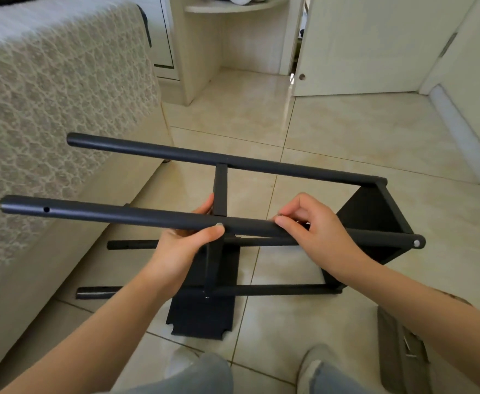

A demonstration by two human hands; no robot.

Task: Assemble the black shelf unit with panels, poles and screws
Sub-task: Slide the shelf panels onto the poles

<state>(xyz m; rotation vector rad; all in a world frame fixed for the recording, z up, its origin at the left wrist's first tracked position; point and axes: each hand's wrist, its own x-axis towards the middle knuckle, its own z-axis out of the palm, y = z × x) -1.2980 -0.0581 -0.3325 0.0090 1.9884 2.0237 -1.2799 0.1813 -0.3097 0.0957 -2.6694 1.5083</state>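
Shelf unit (372, 211), black, lying sideways: stiff, probably light, paint likely slick. Best held on near pole (119, 213) beside middle panel (220, 189). Left grip (181, 245) wrapped round pole; right grip (315, 223) pinching it.

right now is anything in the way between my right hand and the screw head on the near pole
Nothing visible stands between them. The right hand sits on the near pole just right of the screw head, with only bare pole between. The left hand grips the pole, its thumb beside the screw head, not covering it.
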